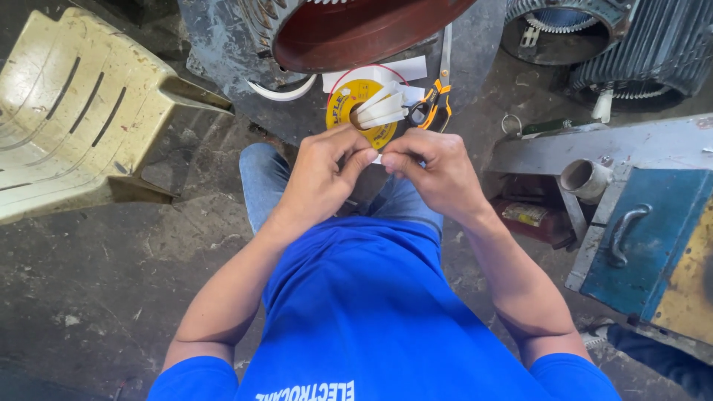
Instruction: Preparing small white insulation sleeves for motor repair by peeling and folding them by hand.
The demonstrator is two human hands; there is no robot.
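Note:
My left hand (321, 174) and my right hand (434, 171) meet over my knees, fingertips pinched together on a small white strip (378, 157) that is mostly hidden between them. Just beyond the hands lies a yellow tape reel (350, 104) with several folded white strips (382, 108) resting on it. Orange-handled scissors (434, 96) lie to the right of the reel, blades pointing away from me. A white sheet (394, 69) sits behind the reel on the grey motor housing (223, 44).
A large motor stator with a red inner bore (349, 33) stands ahead. Another ribbed motor (639, 44) is at the top right. A cream plastic chair (74, 111) lies tipped at the left. A blue and yellow metal box (661, 238) with a handle stands at the right.

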